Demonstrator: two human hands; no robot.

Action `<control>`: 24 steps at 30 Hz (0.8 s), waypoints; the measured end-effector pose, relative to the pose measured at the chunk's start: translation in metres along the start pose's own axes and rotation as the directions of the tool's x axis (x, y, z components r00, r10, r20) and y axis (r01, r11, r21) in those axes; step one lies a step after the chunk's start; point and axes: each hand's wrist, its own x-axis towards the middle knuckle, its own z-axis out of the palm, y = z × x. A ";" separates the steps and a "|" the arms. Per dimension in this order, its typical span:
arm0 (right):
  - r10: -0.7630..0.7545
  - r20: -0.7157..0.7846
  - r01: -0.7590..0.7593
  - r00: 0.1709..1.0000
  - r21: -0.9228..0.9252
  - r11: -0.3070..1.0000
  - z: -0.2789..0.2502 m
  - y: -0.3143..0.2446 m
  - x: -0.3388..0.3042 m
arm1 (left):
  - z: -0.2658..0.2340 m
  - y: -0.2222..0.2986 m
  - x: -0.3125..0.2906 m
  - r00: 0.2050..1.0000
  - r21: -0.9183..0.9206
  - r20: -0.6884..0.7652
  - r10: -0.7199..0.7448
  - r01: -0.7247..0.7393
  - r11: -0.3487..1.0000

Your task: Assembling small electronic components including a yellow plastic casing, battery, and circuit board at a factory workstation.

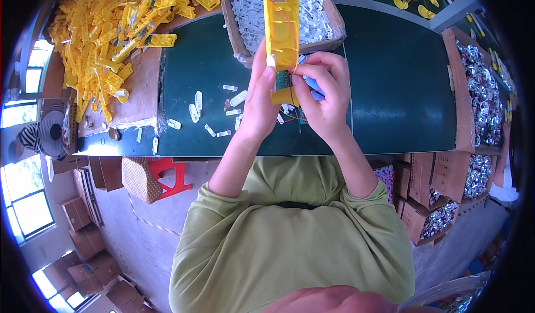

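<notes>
My left hand (261, 98) is closed on a long yellow plastic housing (284, 32), holding it upright over the green table. A red wire runs along the inside of the housing, and a small green circuit board (283, 79) sits in its lower part. At the board, the thumb and fingers of my right hand (326, 90) pinch together by the red wire; what exactly lies between them is too small to make out. Something blue (314, 87) shows beneath my right fingers. A dark thin wire hangs below the housing.
White plastic pieces (238, 98) lie scattered on the green table (401, 90). Behind my hands stands a carton of white parts (237, 29). Yellow housings (111, 29) are heaped at the left. Cartons of shiny metal parts (479, 90) line the right, and a red stool (173, 176) stands below left.
</notes>
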 end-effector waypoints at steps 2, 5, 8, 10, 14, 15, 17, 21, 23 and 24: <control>0.104 -0.028 -0.099 0.994 0.142 0.985 0.008 -0.002 -0.002 | 0.002 -0.002 0.001 1.000 0.013 -0.018 0.005 -0.005 1.000; 0.368 0.022 -0.327 0.930 0.507 0.798 0.020 0.002 -0.006 | 0.004 -0.008 0.003 0.997 0.049 -0.079 0.001 0.003 0.999; 0.559 0.162 -0.472 0.813 0.745 0.472 0.024 -0.001 -0.002 | -0.005 -0.021 0.004 0.992 0.249 -0.083 0.099 -0.076 0.966; 0.612 0.208 -0.501 0.763 0.790 0.355 0.024 0.000 0.000 | -0.007 -0.023 0.005 0.989 0.303 -0.083 0.118 -0.088 0.949; 0.642 0.287 -0.506 0.711 0.842 0.185 0.027 0.008 0.001 | 0.002 -0.022 0.007 0.978 0.376 -0.091 0.186 -0.140 0.916; 0.617 0.245 -0.498 0.748 0.822 0.276 0.029 0.010 0.001 | 0.005 -0.020 0.008 0.970 0.421 -0.099 0.224 -0.163 0.892; 0.592 0.188 -0.495 0.784 0.764 0.413 0.032 0.011 0.000 | 0.010 -0.016 0.007 0.965 0.430 -0.096 0.246 -0.183 0.884; 0.590 0.221 -0.542 0.776 0.713 0.445 0.034 0.007 -0.003 | 0.003 -0.020 0.011 0.937 0.436 -0.165 0.309 -0.212 0.875; 0.563 0.297 -0.501 0.771 0.829 0.249 0.031 0.009 -0.002 | -0.001 -0.022 0.013 0.939 0.396 -0.207 0.275 -0.177 0.901; 0.521 0.365 -0.446 0.772 0.895 0.034 0.027 0.011 -0.002 | -0.003 -0.022 0.013 0.940 0.353 -0.247 0.237 -0.141 0.925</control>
